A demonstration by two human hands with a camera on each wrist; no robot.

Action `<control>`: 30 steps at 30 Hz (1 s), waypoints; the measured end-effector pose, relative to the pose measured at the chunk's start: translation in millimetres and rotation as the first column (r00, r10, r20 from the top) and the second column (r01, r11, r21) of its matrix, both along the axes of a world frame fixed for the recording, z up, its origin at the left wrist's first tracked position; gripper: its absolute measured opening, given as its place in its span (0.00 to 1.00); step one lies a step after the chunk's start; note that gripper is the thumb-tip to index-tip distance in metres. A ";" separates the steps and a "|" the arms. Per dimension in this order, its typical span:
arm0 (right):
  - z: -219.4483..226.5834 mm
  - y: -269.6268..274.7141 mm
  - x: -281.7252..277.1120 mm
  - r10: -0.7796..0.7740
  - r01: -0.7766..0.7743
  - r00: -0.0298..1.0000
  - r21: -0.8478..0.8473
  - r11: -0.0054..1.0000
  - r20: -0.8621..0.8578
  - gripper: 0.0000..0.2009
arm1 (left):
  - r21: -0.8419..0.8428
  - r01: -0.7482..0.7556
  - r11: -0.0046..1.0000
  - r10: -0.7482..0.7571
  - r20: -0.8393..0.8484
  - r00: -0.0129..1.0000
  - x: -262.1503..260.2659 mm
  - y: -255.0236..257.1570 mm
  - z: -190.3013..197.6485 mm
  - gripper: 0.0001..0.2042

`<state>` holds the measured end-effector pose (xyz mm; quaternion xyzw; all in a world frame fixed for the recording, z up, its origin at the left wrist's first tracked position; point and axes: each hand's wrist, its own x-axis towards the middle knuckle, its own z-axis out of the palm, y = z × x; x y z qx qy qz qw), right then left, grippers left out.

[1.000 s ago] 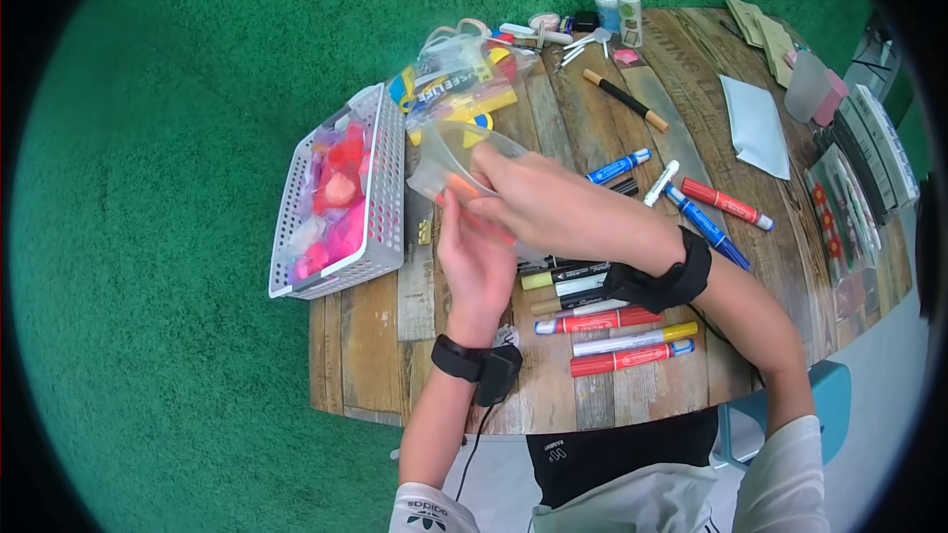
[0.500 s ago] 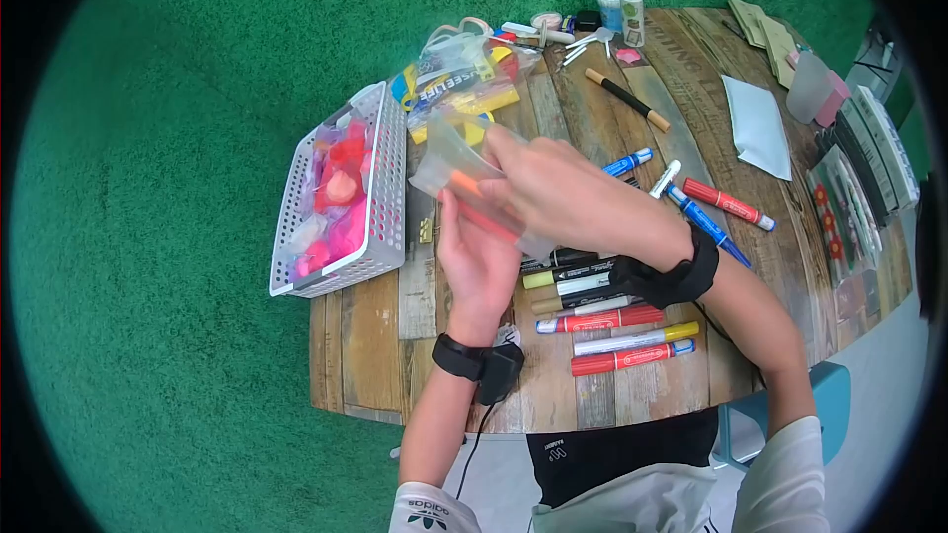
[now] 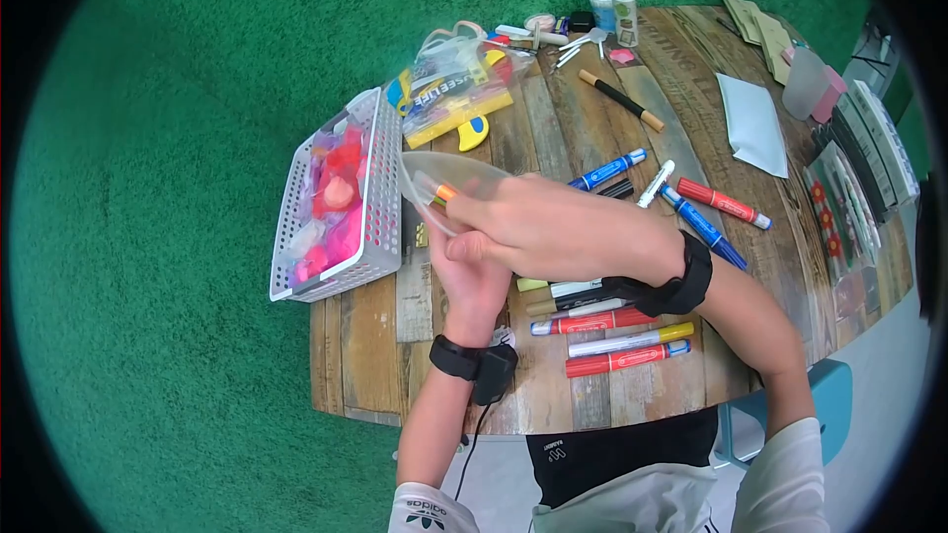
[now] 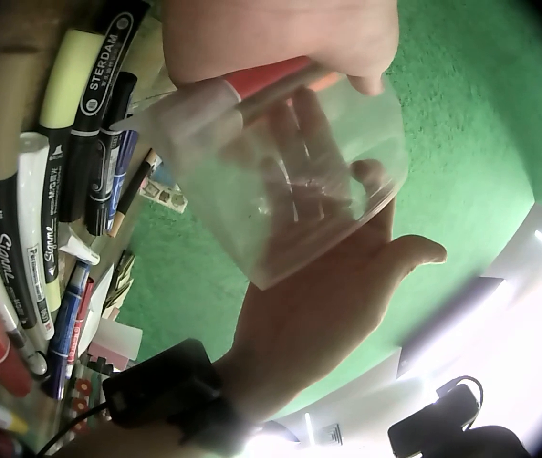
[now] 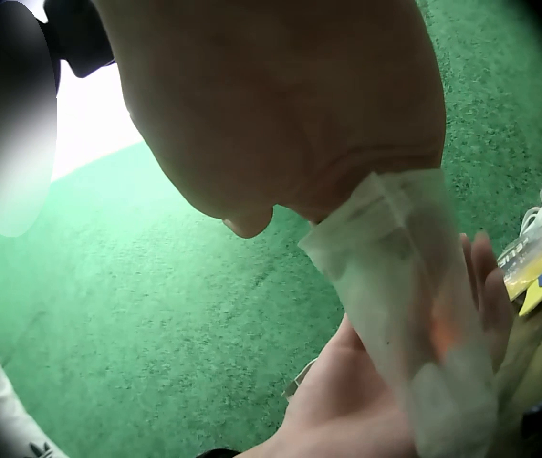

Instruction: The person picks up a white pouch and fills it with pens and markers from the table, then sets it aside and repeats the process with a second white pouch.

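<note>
A translucent frosted pouch (image 3: 456, 168) is between my hands, its wide mouth at the far left. Orange and green ends of pens (image 3: 446, 192) show inside, and a red marker (image 4: 263, 78) shows through the wall in the left wrist view. From below, my left hand (image 3: 468, 281) holds the pouch, palm up, its fingers (image 5: 489, 286) behind it. Over the pouch reaches my right hand (image 3: 583, 227). In the left wrist view its fingers (image 4: 300, 153) appear stretched out through the frosted wall, while its thumb (image 4: 414, 251) stands apart outside.
A white basket (image 3: 380, 197) of pink and red packets stands left. Markers (image 3: 632, 359) lie in a row before me, with a red marker (image 3: 726, 204) among others further right. Behind are a plastic bag (image 3: 459, 104) and a yellow cutter (image 3: 473, 133); a white packet (image 3: 752, 123) lies right.
The pouch has tipped, and its mouth has swung lower and nearer. My right hand has moved down and left over it, now covering the left thumb. Colored pen ends show at the mouth.
</note>
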<state>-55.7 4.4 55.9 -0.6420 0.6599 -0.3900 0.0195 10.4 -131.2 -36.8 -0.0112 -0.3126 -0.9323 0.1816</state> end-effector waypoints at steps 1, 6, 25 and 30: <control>1.5 -0.1 -0.4 -0.002 0.002 1.000 -0.001 1.000 0.001 0.17 | 0.017 0.008 1.000 -0.008 -0.017 1.000 -1.7 -6.5 -8.9 0.24; 3.6 -13.4 -5.0 -0.169 0.232 0.971 -0.479 0.847 0.171 0.12 | 0.178 0.091 0.980 -0.086 -0.039 0.996 1.5 1.1 8.0 0.26; -5.1 -3.6 0.7 -0.493 0.489 0.868 0.077 0.869 0.048 0.15 | -0.022 0.000 1.000 0.002 0.102 0.995 1.2 11.6 15.0 0.25; -4.1 -2.2 -5.2 -0.543 0.543 0.840 -0.005 0.840 -0.008 0.15 | 0.111 0.160 0.981 -0.164 0.027 0.986 -2.0 2.3 7.2 0.26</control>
